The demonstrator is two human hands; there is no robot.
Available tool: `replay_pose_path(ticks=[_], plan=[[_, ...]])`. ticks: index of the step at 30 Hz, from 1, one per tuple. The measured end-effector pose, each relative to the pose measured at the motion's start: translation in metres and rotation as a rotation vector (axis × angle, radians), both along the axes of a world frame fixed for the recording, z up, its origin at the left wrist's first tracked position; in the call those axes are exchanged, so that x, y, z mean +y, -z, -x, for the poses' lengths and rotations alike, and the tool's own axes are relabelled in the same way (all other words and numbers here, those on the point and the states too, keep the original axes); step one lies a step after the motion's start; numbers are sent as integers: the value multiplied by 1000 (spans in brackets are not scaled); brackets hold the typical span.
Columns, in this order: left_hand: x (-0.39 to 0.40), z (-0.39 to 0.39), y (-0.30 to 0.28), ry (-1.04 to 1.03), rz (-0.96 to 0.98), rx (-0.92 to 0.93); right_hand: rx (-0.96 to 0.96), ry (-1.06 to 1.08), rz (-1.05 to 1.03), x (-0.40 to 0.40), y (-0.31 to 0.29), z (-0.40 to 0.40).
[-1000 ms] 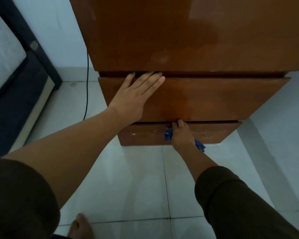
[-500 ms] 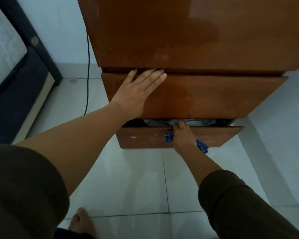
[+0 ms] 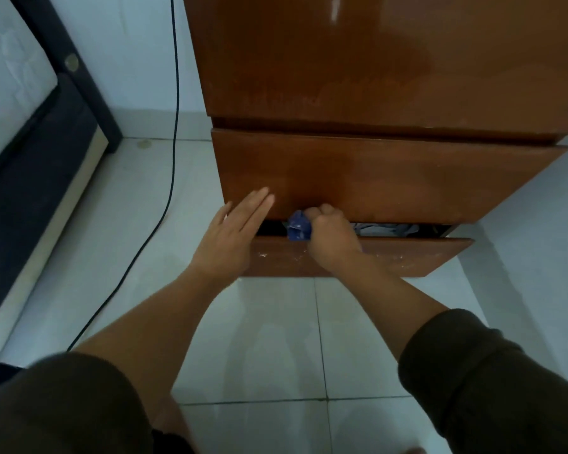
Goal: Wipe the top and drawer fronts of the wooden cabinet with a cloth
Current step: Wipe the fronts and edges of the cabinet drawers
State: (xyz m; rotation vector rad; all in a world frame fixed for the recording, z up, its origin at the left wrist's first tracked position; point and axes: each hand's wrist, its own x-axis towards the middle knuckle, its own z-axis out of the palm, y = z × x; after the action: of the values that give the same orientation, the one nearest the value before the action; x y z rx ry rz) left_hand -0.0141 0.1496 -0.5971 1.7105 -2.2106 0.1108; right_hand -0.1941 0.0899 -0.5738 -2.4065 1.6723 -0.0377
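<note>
Since the earlier frames, the left hand had slid down from the upper edge of the middle drawer to that drawer's lower left corner, and the right hand had lifted the cloth from the face of the bottom drawer up to the gap above it. That bottom drawer, shut a second before, stood pulled out a little.

The cloth, blue and bunched, sat at the gap between the two drawers, just left of the right hand's knuckles, against the lower edge of the middle drawer. The right hand was curled into a fist round it, thumb and fingers closed over the fabric. The left hand lay flat, fingers straight and together, its fingertips on the middle drawer's front; it held nothing.

Through the gap some grey fabric showed inside the bottom drawer. White scuffs marked that drawer's front. The cabinet was glossy brown wood, and its top surface filled the upper part of the view.

Both forearms were bare below dark rolled sleeves. Pale floor tiles lay under the arms. A black cable ran down the wall left of the cabinet and across the floor. Further left stood a dark bed frame with a white mattress.
</note>
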Motion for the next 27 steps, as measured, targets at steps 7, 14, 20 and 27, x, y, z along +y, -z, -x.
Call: replay_pose_path(ticks=[7, 14, 20, 27], plan=[[24, -25, 46, -493, -589, 270, -7, -218, 81, 14, 24, -82], [5, -24, 56, -404, -656, 179, 93, -246, 21, 12, 52, -103], [-3, -16, 45, -301, -600, -42, 83, -210, 24, 7, 51, -78], [-21, 29, 38, -148, -600, -206, 105, -78, 5, -3, 55, -14]])
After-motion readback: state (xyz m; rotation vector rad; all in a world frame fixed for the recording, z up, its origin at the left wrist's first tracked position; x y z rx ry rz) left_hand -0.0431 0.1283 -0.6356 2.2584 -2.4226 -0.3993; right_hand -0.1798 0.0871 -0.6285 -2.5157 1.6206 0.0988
